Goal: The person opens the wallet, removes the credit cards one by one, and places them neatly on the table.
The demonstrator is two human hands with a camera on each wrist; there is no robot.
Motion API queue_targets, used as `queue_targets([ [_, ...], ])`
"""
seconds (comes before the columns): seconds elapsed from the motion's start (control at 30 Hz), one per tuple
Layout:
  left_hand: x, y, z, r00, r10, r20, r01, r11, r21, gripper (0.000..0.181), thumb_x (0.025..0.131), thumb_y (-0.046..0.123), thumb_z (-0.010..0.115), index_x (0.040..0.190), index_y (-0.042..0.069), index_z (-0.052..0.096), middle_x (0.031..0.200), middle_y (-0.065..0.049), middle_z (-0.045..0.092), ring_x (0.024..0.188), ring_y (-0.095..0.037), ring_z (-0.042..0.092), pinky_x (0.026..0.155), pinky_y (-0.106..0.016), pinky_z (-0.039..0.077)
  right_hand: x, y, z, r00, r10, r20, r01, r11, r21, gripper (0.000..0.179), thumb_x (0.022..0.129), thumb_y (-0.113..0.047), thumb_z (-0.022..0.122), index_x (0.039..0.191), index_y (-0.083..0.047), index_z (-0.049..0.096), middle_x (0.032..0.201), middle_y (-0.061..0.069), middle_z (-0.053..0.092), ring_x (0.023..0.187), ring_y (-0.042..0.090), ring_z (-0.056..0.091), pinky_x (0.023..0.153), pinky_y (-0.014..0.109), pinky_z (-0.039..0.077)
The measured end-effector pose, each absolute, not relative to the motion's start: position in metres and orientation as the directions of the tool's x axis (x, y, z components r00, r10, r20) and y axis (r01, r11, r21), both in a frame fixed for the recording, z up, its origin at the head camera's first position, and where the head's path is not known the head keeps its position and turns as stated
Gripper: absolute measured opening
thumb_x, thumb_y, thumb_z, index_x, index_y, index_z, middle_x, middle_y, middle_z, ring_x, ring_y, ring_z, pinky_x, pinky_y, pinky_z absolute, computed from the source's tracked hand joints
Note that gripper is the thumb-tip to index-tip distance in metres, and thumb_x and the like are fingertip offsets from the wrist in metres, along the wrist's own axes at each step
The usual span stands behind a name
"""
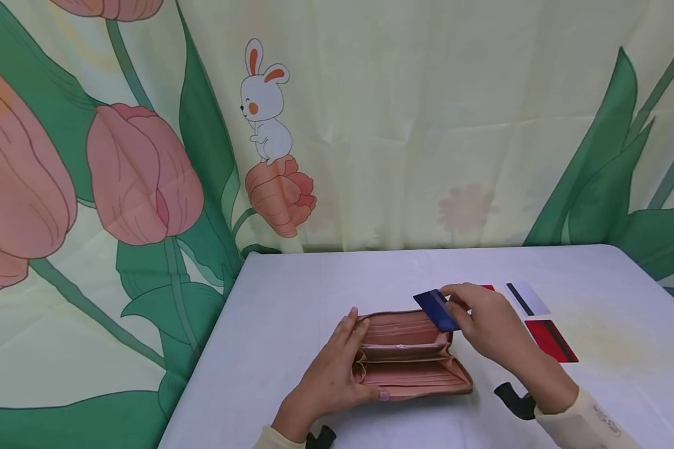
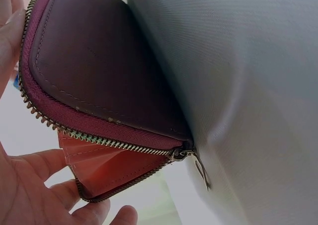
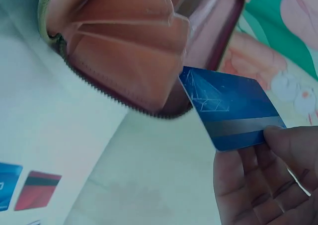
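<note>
A pink zippered wallet [image 1: 407, 371] stands spread open on the table, its pleated pockets facing up. My left hand [image 1: 337, 368] grips its left end, fingers at the far edge and thumb on the near edge. In the left wrist view, the wallet's dark outer cover [image 2: 94, 61] and metal zipper teeth show, with the zipper pull hanging at the corner. My right hand [image 1: 485, 318] pinches a blue card [image 1: 435, 310] between thumb and fingers. The card's lower corner overlaps the wallet's far right side, and a silvery stripe crosses it in the right wrist view.
Right of the wallet lie a red card [image 1: 551, 341] with a dark stripe and a white card [image 1: 528, 299] with a black stripe. Another red card [image 1: 487, 287] is mostly hidden behind my right hand. A printed curtain [image 1: 404, 125] hangs behind the white-covered table [image 1: 258, 349].
</note>
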State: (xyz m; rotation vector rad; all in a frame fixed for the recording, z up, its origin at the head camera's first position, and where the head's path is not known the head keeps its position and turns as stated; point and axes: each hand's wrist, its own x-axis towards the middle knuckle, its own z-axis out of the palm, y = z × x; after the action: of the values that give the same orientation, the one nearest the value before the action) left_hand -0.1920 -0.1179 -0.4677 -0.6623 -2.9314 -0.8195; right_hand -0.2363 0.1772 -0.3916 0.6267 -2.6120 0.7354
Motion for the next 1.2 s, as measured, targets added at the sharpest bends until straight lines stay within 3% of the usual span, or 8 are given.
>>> queue_targets([
  [0.2,-0.191,-0.118,-0.468,-0.909,0.396,0.128,0.404,0.766,0.5,0.122,0.073,0.068,0.086,0.167,0.019,0.026,0.176,-0.003,0.008,0.16,-0.032,0.019,0.116,-0.056,0.04,-0.231,0.199,-0.389,-0.866,-0.234,0.443,-0.453,0.743,-0.493,0.027,0.095,0.001,0.07,0.121,0.001,0.072,0.094,0.011,0.077,0.079,0.022,0.071,0.061,0.034,0.058],
  [0.47,-0.191,-0.119,-0.469,-0.908,0.398,0.131,0.405,0.755,0.515,0.122,0.074,0.07,0.084,0.167,0.018,0.026,0.176,-0.003,0.008,0.159,-0.033,0.019,0.116,-0.058,0.039,-0.218,0.225,-0.394,-0.919,-0.101,0.382,-0.315,0.771,-0.553,0.027,0.097,-0.004,0.07,0.123,0.001,0.07,0.092,0.01,0.075,0.082,0.025,0.067,0.057,0.024,0.051],
  [0.67,-0.192,-0.119,-0.47,-0.908,0.398,0.13,0.405,0.756,0.515,0.122,0.073,0.068,0.085,0.167,0.019,0.025,0.176,-0.003,0.008,0.16,-0.03,0.018,0.117,-0.057,0.039,-0.209,0.241,-0.401,-0.947,-0.047,0.319,-0.233,0.785,-0.575,0.028,0.1,-0.006,0.066,0.128,0.002,0.067,0.092,0.012,0.072,0.077,0.024,0.065,0.055,0.025,0.056],
  [1.2,-0.191,-0.117,-0.467,-0.916,0.386,0.112,0.382,0.75,0.54,0.122,0.072,0.066,0.087,0.167,0.021,0.025,0.176,-0.001,0.007,0.161,-0.028,0.014,0.118,-0.057,0.037,-0.197,0.276,-0.425,-0.999,0.043,0.005,0.028,0.743,-0.669,0.04,0.101,-0.001,0.062,0.14,0.006,0.056,0.094,0.011,0.066,0.079,0.021,0.062,0.059,0.027,0.059],
])
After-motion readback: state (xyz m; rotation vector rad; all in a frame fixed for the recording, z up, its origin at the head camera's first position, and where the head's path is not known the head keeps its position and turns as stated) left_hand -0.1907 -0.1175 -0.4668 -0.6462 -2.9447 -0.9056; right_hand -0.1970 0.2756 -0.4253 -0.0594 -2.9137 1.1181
